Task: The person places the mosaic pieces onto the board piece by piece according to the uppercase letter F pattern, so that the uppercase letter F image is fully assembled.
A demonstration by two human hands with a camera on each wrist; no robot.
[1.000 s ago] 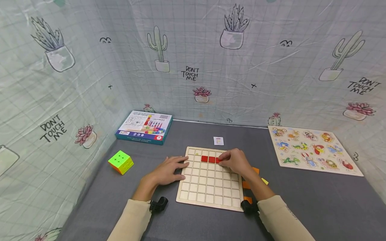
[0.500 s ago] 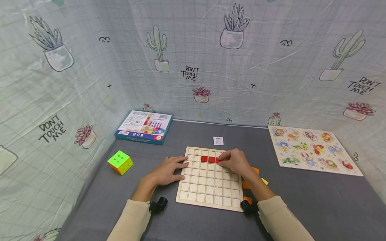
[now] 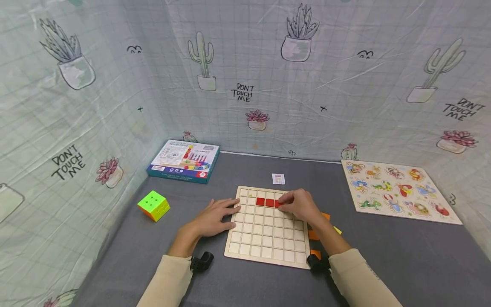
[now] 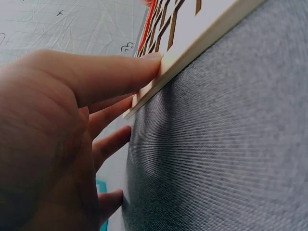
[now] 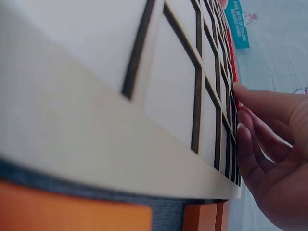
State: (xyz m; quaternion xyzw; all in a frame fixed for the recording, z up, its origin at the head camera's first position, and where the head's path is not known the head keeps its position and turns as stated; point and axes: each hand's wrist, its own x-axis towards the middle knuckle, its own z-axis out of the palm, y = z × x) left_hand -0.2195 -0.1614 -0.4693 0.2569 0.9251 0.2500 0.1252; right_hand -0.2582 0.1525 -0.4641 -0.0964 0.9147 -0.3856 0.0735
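Observation:
A square wooden grid board (image 3: 266,241) lies on the grey cloth in front of me. Red square tiles (image 3: 265,202) form a short row in the second row of cells from the far edge. With thumb and fingers my right hand (image 3: 301,207) pinches a red tile (image 5: 238,103) at the right end of that row; the fingertips partly hide it. My left hand (image 3: 212,217) rests spread at the board's left edge, its thumb (image 4: 144,67) touching the rim and the index and middle fingertips reaching the board farther up.
Orange tiles (image 3: 313,235) and a yellow tile (image 3: 337,230) lie right of the board, partly under the right forearm. Behind the board is a small printed card (image 3: 278,179). A puzzle cube (image 3: 154,206) and a flat box (image 3: 184,162) stand left; an insect picture board (image 3: 399,192) lies right.
Both hands keep their places at the board, and the red tiles stay where they were. Only the head view shifts very slightly.

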